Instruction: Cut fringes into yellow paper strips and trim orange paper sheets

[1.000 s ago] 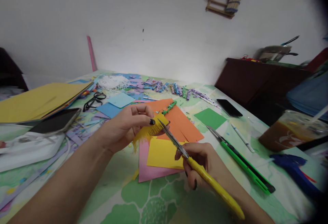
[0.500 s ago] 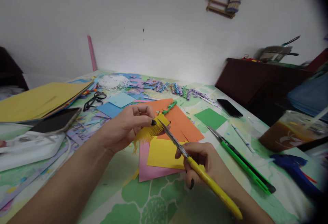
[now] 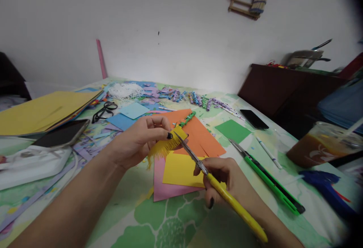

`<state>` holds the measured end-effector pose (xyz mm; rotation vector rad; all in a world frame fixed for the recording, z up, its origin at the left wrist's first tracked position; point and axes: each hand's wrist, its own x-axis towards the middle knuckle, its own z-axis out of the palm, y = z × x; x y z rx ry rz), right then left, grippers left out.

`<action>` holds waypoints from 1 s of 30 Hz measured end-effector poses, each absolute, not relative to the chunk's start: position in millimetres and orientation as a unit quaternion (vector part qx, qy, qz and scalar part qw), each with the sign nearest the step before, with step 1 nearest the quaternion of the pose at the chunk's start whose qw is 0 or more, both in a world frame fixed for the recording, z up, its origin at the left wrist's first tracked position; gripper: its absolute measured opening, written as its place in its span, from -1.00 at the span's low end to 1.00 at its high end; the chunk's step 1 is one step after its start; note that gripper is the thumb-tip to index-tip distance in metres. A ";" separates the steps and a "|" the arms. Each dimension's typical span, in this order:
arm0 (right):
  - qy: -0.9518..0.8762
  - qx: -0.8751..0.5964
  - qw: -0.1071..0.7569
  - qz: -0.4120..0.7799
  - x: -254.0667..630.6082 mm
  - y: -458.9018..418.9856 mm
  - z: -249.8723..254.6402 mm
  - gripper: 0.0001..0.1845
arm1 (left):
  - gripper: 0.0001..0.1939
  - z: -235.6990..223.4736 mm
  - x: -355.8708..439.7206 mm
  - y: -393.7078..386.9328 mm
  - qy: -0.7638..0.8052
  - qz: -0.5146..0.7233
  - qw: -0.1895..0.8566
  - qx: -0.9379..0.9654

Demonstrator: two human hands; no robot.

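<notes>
My left hand [image 3: 149,136] is closed, pinching a strip of yellow paper [image 3: 162,147] between thumb and fingers. One long edge of the strip is cut into a fine fringe that hangs down to the left. My right hand [image 3: 224,178] grips scissors with yellow handles [image 3: 237,207], and their blade tips rest at the uncut part of the strip. Below the hands lie a yellow sheet [image 3: 181,170], a pink sheet [image 3: 161,191] and an orange sheet [image 3: 202,136]. A green curled paper piece [image 3: 188,118] sits on the orange sheet, just beyond the strip.
To the right lie a green box cutter [image 3: 270,182], a green paper square [image 3: 233,130], a phone [image 3: 254,119], a blue glue gun [image 3: 326,187] and a drink cup [image 3: 320,146]. Glasses [image 3: 104,111], another phone [image 3: 62,132] and stacked coloured sheets [image 3: 42,112] are at left.
</notes>
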<state>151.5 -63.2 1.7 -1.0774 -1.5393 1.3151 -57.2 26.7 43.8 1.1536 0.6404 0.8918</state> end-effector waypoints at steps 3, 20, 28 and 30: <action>-0.609 -0.427 0.408 0.530 152.0 -63.0 1.6 -0.53 | -0.86 43.7 -57.5 26.9 0.288 0.399 0.698 0.520; -0.596 -0.424 0.418 0.539 150.6 -64.4 1.2 -0.55 | -0.87 40.2 -57.5 29.7 0.285 0.398 0.697 0.524; -0.591 -0.425 0.419 0.543 152.3 -63.2 -0.9 -0.57 | -0.86 40.9 -57.3 29.0 0.292 0.400 0.692 0.526; -0.591 -0.431 0.417 0.539 152.6 -62.9 -1.1 -0.57 | -0.86 40.8 -57.2 29.0 0.295 0.400 0.689 0.528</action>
